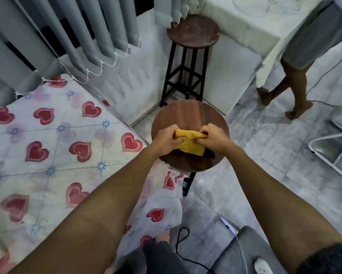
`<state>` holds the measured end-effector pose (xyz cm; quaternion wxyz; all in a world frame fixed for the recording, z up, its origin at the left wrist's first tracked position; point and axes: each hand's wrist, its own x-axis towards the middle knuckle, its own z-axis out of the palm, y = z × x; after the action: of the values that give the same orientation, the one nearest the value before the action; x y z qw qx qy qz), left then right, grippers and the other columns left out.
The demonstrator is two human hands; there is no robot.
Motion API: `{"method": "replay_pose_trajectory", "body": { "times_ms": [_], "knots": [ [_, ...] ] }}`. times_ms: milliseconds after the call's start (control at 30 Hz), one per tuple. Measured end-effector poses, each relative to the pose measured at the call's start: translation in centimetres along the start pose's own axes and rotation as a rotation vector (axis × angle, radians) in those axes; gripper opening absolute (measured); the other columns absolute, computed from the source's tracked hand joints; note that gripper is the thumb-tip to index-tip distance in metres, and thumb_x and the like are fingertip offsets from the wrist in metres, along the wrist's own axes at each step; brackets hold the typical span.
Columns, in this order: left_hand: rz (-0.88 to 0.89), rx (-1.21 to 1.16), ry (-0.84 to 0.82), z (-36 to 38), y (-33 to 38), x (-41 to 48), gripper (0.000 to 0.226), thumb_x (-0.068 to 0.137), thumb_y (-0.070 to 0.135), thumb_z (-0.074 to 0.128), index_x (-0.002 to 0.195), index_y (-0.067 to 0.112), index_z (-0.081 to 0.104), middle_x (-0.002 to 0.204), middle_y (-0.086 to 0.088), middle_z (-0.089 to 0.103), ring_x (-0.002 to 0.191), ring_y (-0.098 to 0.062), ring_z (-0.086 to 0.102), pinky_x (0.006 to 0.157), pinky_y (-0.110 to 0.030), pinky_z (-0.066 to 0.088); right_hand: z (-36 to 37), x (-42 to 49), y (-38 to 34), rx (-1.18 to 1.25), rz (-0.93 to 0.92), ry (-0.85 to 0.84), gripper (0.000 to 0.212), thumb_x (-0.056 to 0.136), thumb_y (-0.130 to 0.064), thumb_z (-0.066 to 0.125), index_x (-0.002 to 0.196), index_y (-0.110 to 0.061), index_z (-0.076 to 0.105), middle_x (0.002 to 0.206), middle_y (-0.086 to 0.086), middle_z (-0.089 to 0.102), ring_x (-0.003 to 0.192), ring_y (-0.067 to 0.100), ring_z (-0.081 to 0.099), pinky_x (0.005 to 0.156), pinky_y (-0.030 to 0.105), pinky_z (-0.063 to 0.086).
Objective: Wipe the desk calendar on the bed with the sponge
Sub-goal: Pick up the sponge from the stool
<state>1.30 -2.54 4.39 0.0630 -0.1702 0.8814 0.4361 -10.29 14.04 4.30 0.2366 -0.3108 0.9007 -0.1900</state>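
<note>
A yellow sponge cloth [190, 146] hangs between both hands over a round wooden stool [188, 115]. My left hand [167, 138] pinches its left top corner and my right hand [213, 138] pinches its right top corner. A dark object [209, 153] lies on the stool under the cloth, mostly hidden. The bed [47, 147], with a heart-patterned sheet, lies to the left. No desk calendar is visible on it.
A second, taller stool [192, 33] stands behind the near one, against a white mattress [245, 36]. Grey vertical blinds [67, 36] hang over the bed's far side. Another person's legs [288, 91] stand at the right. A folding metal frame [334, 151] and a black cable [183, 248] are on the floor.
</note>
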Motion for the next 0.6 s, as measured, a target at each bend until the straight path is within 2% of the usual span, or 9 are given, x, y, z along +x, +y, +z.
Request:
{"method": "replay_pose_trajectory", "body": {
  "times_ms": [100,167,200,233,300,333,433,500,600],
  "knots": [
    [-0.006,-0.083,0.130,-3.8,0.5,-2.6,0.033,0.093,0.036,0.053,0.101,0.003,0.051,0.080,-0.005,0.045,0.074,-0.018,0.044,0.066,-0.031,0.035,-3.0,0.0,-4.2,0.108,-0.082,-0.089,0.033,0.078,-0.025,0.071,0.059,-0.025,0.044,0.063,-0.007,0.046,0.063,0.014,0.045,0.051,0.027,0.029],
    [-0.002,-0.065,0.270,-6.7,0.4,-4.5,0.028,0.097,0.034,0.047,0.096,0.006,0.050,0.074,-0.005,0.046,0.071,-0.022,0.046,0.063,-0.031,0.032,-4.3,0.2,-9.0,0.182,-0.165,-0.209,0.034,0.076,-0.023,0.072,0.058,-0.022,0.042,0.060,-0.006,0.040,0.060,0.013,0.039,0.052,0.030,0.027],
    [-0.001,-0.061,0.345,-8.3,0.3,-5.6,0.024,0.098,0.032,0.044,0.090,0.010,0.047,0.071,-0.006,0.047,0.069,-0.025,0.048,0.061,-0.032,0.030,-4.5,0.3,-11.7,0.225,-0.191,-0.280,0.027,0.073,-0.024,0.070,0.062,-0.019,0.046,0.063,-0.003,0.041,0.061,0.014,0.039,0.055,0.032,0.029],
    [-0.004,-0.061,0.413,-9.6,0.1,-6.5,0.023,0.099,0.030,0.042,0.088,0.011,0.045,0.070,-0.009,0.050,0.068,-0.029,0.051,0.059,-0.034,0.031,-4.3,0.4,-14.0,0.284,-0.217,-0.347,0.019,0.070,-0.025,0.067,0.071,-0.013,0.053,0.069,0.000,0.045,0.064,0.015,0.043,0.058,0.035,0.033],
    [-0.036,-0.020,0.552,-12.7,-1.0,-9.3,0.026,0.100,0.028,0.039,0.095,0.004,0.050,0.078,-0.024,0.060,0.076,-0.038,0.059,0.062,-0.039,0.039,-3.0,0.8,-18.7,0.442,-0.218,-0.493,0.035,0.071,-0.018,0.064,0.101,0.000,0.059,0.087,0.010,0.058,0.079,0.023,0.056,0.071,0.042,0.045],
    [-0.066,0.022,0.607,-14.1,-1.8,-10.8,0.030,0.100,0.028,0.039,0.103,0.001,0.052,0.086,-0.029,0.064,0.082,-0.042,0.061,0.068,-0.042,0.044,-1.9,0.9,-21.0,0.501,-0.206,-0.590,0.038,0.077,-0.014,0.066,0.111,0.001,0.058,0.093,0.011,0.064,0.084,0.026,0.061,0.077,0.045,0.051],
    [-0.191,0.138,0.732,-17.6,-5.0,-16.3,0.036,0.100,0.030,0.037,0.105,-0.001,0.054,0.095,-0.032,0.066,0.091,-0.045,0.061,0.076,-0.048,0.048,2.0,0.6,-27.6,0.464,-0.294,-0.832,0.024,0.086,-0.020,0.071,0.108,-0.015,0.065,0.091,-0.001,0.076,0.082,0.016,0.072,0.069,0.028,0.057],
    [-0.268,0.173,0.795,-19.1,-8.0,-20.7,0.037,0.100,0.032,0.038,0.099,0.000,0.057,0.096,-0.029,0.067,0.092,-0.043,0.061,0.077,-0.046,0.047,4.9,-0.6,-31.9,0.426,-0.331,-0.904,0.025,0.082,-0.020,0.073,0.106,-0.017,0.067,0.096,-0.001,0.076,0.087,0.016,0.072,0.072,0.025,0.056],
    [-0.390,0.152,0.875,-20.6,-12.6,-28.0,0.033,0.098,0.036,0.043,0.100,0.008,0.061,0.100,-0.022,0.069,0.094,-0.037,0.062,0.075,-0.039,0.044,9.5,-2.4,-37.6,0.384,-0.354,-0.995,0.019,0.084,-0.016,0.072,0.102,-0.014,0.068,0.090,0.000,0.076,0.079,0.013,0.073,0.065,0.023,0.056]
  ]
}}
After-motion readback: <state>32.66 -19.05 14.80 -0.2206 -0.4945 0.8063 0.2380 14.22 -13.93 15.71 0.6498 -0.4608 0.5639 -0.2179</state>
